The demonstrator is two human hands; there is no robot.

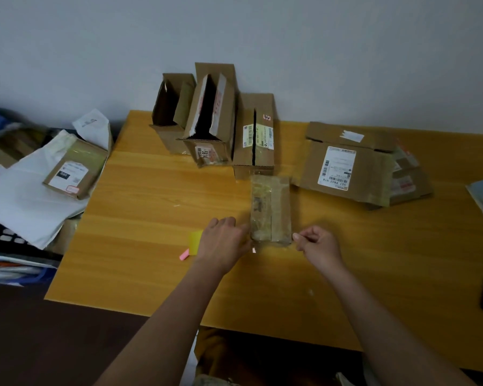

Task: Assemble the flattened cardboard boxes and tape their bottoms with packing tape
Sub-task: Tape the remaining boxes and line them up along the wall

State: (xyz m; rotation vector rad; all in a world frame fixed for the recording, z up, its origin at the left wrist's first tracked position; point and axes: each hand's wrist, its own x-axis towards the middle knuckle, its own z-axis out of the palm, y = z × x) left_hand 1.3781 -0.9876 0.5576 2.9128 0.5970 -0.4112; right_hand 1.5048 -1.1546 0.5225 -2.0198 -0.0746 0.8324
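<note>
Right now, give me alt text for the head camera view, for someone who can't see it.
Two bare hands work at the near end of a small taped box on a wooden table: the left hand touches its left corner, the right hand pinches something clear beside it. Three boxes stand by the wall, and flattened boxes lie to the right.

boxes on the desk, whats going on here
A person is taping a small cardboard box lying on the wooden desk. The left hand rests at its near left corner; the right hand pinches at the near right corner. Three assembled boxes stand by the wall, flattened ones lie right.
</note>
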